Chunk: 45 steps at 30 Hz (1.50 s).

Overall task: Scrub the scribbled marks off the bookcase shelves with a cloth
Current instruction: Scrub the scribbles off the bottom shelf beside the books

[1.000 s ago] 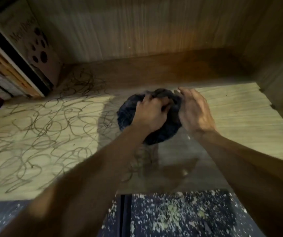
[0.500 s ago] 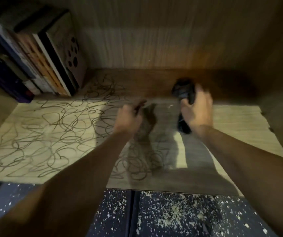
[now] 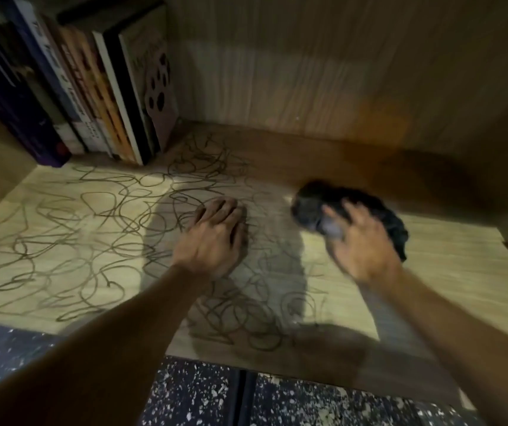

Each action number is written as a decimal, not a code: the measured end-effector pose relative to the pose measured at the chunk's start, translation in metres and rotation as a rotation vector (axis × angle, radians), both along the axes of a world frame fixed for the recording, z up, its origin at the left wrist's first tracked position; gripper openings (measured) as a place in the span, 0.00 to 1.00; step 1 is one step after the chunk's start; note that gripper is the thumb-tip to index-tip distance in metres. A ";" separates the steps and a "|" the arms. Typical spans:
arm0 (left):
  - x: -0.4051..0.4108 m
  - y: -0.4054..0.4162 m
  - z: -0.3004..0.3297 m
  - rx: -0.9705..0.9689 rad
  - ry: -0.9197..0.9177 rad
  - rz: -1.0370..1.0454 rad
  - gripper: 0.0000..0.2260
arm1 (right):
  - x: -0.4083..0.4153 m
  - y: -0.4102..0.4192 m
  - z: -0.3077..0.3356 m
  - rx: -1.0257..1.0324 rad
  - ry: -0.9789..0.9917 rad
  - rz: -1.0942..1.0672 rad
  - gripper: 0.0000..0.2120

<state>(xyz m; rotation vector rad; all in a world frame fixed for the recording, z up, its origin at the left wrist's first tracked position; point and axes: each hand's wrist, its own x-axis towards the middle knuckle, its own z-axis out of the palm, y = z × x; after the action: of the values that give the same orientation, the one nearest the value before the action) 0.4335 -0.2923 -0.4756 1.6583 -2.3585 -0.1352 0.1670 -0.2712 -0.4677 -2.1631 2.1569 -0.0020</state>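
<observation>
Dark, crumpled cloth (image 3: pixel 369 207) lying on the pale wood-grain bookcase shelf (image 3: pixel 449 272), toward the back right, just in front of the shadowed rear edge. Right hand (image 3: pixel 366 244) pressed down on the cloth's near side, fingers (image 3: pixel 332 222) spread over the bundle and curled into the fabric; blurred, so the tightness of the grip cannot be told, but grasping the cloth. Cloth showing beyond the fingertips and out past the hand's right side.

Left hand (image 3: pixel 215 238) well apart from the cloth, to its left, laid palm down on the shelf with fingers loosely bent, holding nothing. Beneath and around that hand, tangled dark scribbled marks (image 3: pixel 92 229) looping across the left and middle of the shelf as far as the front edge. Bare, unmarked wood on the stretch under and to the right of the cloth.

Row of upright books (image 3: pixel 92 87) at the back left corner, leaning slightly. Dark speckled floor (image 3: pixel 203 398) below the shelf's front edge.
</observation>
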 end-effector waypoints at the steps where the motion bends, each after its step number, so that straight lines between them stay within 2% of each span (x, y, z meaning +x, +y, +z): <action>1: 0.007 -0.002 0.001 -0.010 -0.028 -0.008 0.30 | -0.002 -0.022 0.012 0.053 -0.027 -0.119 0.28; 3: 0.017 -0.007 0.001 0.021 -0.031 0.033 0.26 | 0.019 -0.036 0.016 0.023 -0.127 -0.180 0.28; 5: 0.017 -0.010 0.000 0.074 0.000 0.121 0.24 | 0.051 0.003 0.008 -0.045 -0.189 0.019 0.27; 7: 0.013 -0.009 -0.001 0.074 0.003 0.156 0.24 | 0.053 0.055 -0.009 -0.068 -0.142 0.272 0.27; 8: 0.012 -0.009 -0.001 0.059 0.002 0.148 0.24 | 0.040 0.056 -0.010 -0.082 -0.105 0.294 0.25; 9: 0.013 -0.009 -0.002 0.046 0.004 0.139 0.24 | 0.024 0.040 -0.014 -0.085 -0.085 0.254 0.26; 10: 0.013 -0.010 -0.002 0.039 0.006 0.131 0.24 | 0.011 0.014 -0.010 -0.081 -0.117 0.160 0.32; 11: 0.016 -0.011 -0.002 0.030 0.002 0.123 0.24 | 0.005 -0.014 -0.002 -0.115 -0.189 -0.018 0.33; 12: 0.016 -0.012 -0.002 0.027 0.000 0.120 0.24 | 0.011 -0.035 0.007 -0.085 -0.198 -0.163 0.29; 14: 0.016 -0.014 -0.002 0.025 0.000 0.113 0.25 | 0.045 -0.036 0.008 -0.119 -0.189 -0.124 0.26; 16: 0.017 -0.013 -0.004 0.013 -0.008 0.110 0.25 | 0.081 0.005 0.000 -0.187 -0.190 0.187 0.26; 18: 0.018 -0.012 -0.003 0.013 -0.005 0.117 0.25 | 0.076 0.021 0.002 -0.082 -0.138 0.264 0.25; 21: 0.015 -0.013 -0.002 0.022 0.009 0.109 0.25 | 0.053 -0.029 0.009 -0.065 -0.083 -0.110 0.26; 22: 0.016 -0.013 -0.002 0.014 0.011 0.110 0.24 | 0.061 -0.037 0.012 -0.038 -0.092 -0.176 0.27; 23: 0.015 -0.013 -0.002 0.007 0.008 0.113 0.25 | 0.074 -0.036 0.008 -0.053 -0.122 -0.131 0.28; 25: 0.015 -0.011 -0.001 -0.004 -0.026 0.118 0.27 | 0.110 -0.010 -0.003 -0.049 -0.191 0.106 0.28; 27: 0.011 -0.008 0.000 -0.005 -0.048 0.114 0.30 | 0.106 0.005 -0.003 -0.054 -0.240 0.236 0.27; 28: 0.004 -0.005 0.000 -0.001 -0.037 0.099 0.30 | 0.086 -0.003 -0.001 -0.045 -0.229 0.191 0.27; 31: -0.021 -0.001 -0.003 -0.034 -0.017 0.006 0.29 | 0.020 -0.037 0.008 -0.059 -0.097 -0.154 0.26; 32: -0.025 -0.003 -0.003 -0.030 -0.013 -0.017 0.30 | 0.015 -0.031 0.006 -0.055 -0.091 -0.182 0.25; 35: -0.029 -0.009 -0.003 0.006 -0.011 -0.029 0.33 | 0.015 0.029 -0.008 -0.102 -0.036 0.107 0.24; 37: -0.026 -0.011 -0.002 -0.008 -0.029 -0.032 0.35 | -0.030 0.030 -0.010 -0.084 -0.003 0.091 0.27; 39: -0.026 -0.011 -0.003 -0.008 -0.043 -0.034 0.34 | -0.088 0.001 -0.003 -0.117 0.002 -0.206 0.29; 40: -0.027 -0.010 -0.005 -0.027 -0.040 -0.030 0.33 | -0.094 -0.010 0.006 -0.079 -0.013 -0.377 0.26; 41: -0.027 -0.010 -0.005 -0.041 -0.039 -0.020 0.33 | -0.082 -0.011 0.007 -0.089 -0.068 -0.434 0.23; 42: -0.028 -0.011 -0.004 -0.047 -0.043 -0.012 0.32 | -0.053 0.000 0.003 -0.125 -0.146 -0.391 0.23; 43: -0.031 -0.010 -0.004 -0.036 -0.050 0.000 0.32 | -0.015 0.018 -0.001 -0.171 -0.237 -0.248 0.25; 45: -0.040 -0.009 0.000 -0.001 -0.061 0.015 0.31 | 0.037 0.060 -0.002 -0.096 -0.292 0.113 0.30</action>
<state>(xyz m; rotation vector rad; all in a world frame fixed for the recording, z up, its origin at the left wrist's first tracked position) 0.3938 -0.3017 -0.4757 1.7028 -2.3897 -0.0820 0.2039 -0.2115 -0.4699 -2.1719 1.9080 -0.3950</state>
